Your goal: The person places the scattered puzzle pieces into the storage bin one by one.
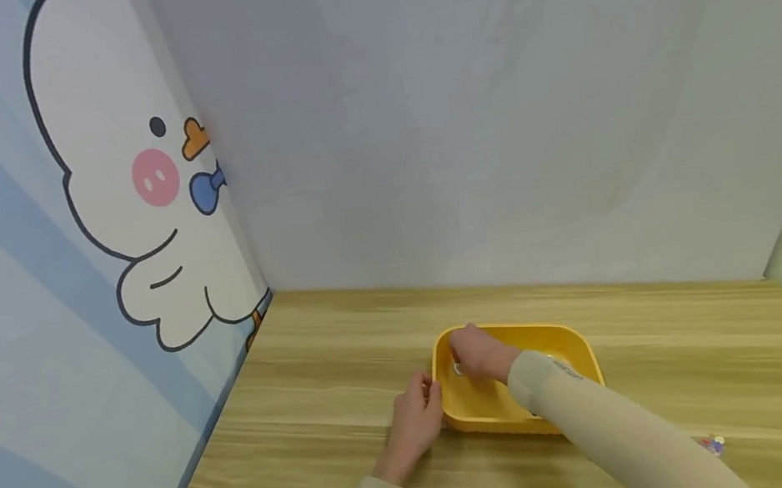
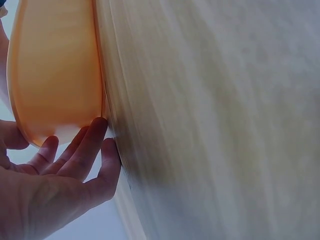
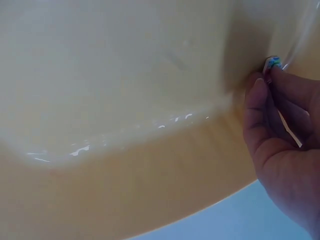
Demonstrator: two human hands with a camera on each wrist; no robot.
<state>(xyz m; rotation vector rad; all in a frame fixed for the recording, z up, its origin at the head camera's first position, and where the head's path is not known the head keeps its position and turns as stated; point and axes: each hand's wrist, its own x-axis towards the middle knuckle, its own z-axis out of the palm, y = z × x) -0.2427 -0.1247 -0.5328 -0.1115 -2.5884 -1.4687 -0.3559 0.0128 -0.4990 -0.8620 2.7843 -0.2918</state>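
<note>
A yellow plastic basin (image 1: 487, 429) with rounded corners stands on the wooden table. My left hand (image 1: 417, 417) holds its left end, the thumb at the rim and the other fingers against the outer wall, as the left wrist view shows. My right hand (image 1: 481, 353) reaches inside, near the far left corner. Between thumb and fingers it pinches a small colourful piece with a pale edge (image 3: 273, 62); most of it is hidden by the fingers, and its kind is unclear. The right forearm covers part of the basin.
A small multicoloured piece (image 1: 713, 445) lies on the table (image 1: 323, 397) right of the basin, partly behind the right sleeve. A grey-white curtain (image 1: 492, 111) hangs along the back edge. A wall with a cartoon bird (image 1: 112, 151) borders the left side.
</note>
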